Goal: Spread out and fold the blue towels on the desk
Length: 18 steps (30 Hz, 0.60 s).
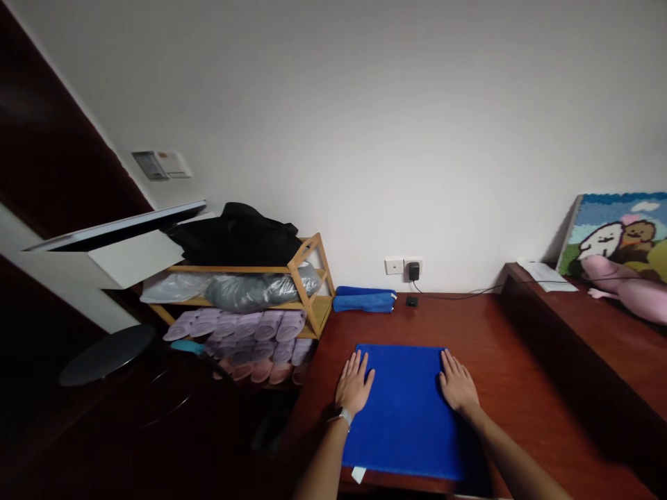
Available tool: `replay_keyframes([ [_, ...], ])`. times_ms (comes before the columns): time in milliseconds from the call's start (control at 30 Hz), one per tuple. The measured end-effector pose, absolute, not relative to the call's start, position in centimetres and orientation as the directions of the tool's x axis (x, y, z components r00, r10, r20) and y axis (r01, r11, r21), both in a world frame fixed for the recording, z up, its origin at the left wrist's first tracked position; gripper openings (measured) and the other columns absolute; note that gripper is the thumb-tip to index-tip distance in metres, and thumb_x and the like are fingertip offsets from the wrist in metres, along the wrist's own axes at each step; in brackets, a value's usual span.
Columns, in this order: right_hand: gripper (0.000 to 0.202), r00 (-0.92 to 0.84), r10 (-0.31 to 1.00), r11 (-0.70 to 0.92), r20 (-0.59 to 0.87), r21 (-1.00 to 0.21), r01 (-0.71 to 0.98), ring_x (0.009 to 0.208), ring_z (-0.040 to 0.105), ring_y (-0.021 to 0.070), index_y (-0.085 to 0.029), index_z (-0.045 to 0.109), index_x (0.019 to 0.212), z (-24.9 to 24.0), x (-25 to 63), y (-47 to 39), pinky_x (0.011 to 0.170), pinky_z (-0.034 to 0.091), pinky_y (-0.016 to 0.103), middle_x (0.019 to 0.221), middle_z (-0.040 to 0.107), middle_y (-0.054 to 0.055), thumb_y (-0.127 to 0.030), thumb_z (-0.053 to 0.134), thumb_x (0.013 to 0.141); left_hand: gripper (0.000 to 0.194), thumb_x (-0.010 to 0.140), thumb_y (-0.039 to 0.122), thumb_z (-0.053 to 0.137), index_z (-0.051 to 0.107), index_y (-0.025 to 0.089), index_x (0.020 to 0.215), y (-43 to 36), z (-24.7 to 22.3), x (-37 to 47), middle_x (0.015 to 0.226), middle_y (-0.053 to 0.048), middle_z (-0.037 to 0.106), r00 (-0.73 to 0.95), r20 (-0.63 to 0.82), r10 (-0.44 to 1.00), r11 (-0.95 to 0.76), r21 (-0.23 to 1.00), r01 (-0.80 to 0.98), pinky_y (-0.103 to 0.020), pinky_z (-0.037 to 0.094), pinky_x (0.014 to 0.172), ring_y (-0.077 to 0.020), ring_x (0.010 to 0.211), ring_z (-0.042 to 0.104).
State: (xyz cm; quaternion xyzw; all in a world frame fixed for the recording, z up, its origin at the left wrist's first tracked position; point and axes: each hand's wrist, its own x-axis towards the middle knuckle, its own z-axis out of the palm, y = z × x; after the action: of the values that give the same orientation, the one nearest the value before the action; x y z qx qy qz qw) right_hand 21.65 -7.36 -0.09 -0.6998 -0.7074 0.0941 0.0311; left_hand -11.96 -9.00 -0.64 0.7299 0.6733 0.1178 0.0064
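Observation:
A blue cloth (404, 410) lies spread flat on the reddish-brown wooden table (521, 389), with a small white tag (358, 474) sticking out at its near left corner. My left hand (354, 385) rests flat on the cloth's left edge, fingers stretched out toward the far left corner. On the opposite side, my right hand (458, 382) lies along the right edge close to the far right corner, its fingers also extended. Neither hand grips anything. A band is around my left wrist.
Folded blue cloths (365, 300) lie at the table's back by the wall. A black charger (413, 271) with a cable is plugged in there. To the left stands a wooden rack (313, 288) with slippers and a black bag (240, 236). A raised ledge (599, 326) borders the right.

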Motion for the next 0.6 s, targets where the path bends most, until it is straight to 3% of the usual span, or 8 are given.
replay_keyframes([
  [167,0.069,-0.009,0.994,-0.013,-0.105,-0.205,0.979,0.158,0.011,0.0203,-0.014,0.014,0.163,-0.3,21.4,-6.3,0.128,0.007,0.041,0.171,0.014,0.002,-0.047,0.012,0.102,0.065,0.106,0.057,0.025,0.035,0.022,0.16,-8.7,-1.2,-12.2,0.168,-0.009,0.029,0.07,0.197,0.978,-0.104,0.168,0.98,-0.046,0.026,0.126,-0.024,0.155,0.025],
  [367,0.07,-0.002,0.996,-0.018,-0.09,-0.226,0.974,0.158,0.01,0.0199,-0.011,0.012,0.163,-0.8,21.3,-6.3,0.128,0.004,0.04,0.171,0.014,0.003,-0.046,0.011,0.102,0.063,0.106,0.056,0.026,0.033,0.024,0.16,-8.8,-1.2,-12.1,0.168,-0.008,0.029,0.061,0.204,0.977,-0.093,0.149,0.984,-0.047,0.028,0.125,-0.0245,0.155,0.026],
  [600,0.071,-0.002,0.996,-0.02,-0.088,-0.25,0.968,0.158,0.009,0.0202,-0.01,0.012,0.163,-0.5,21.0,-6.3,0.128,0.004,0.041,0.171,0.013,0.003,-0.045,0.012,0.101,0.067,0.104,0.059,0.028,0.041,0.021,0.157,-8.0,0.6,-11.4,0.164,-0.012,0.039,0.095,0.157,0.983,-0.102,0.039,0.994,-0.052,0.028,0.124,-0.0306,0.151,0.036],
])
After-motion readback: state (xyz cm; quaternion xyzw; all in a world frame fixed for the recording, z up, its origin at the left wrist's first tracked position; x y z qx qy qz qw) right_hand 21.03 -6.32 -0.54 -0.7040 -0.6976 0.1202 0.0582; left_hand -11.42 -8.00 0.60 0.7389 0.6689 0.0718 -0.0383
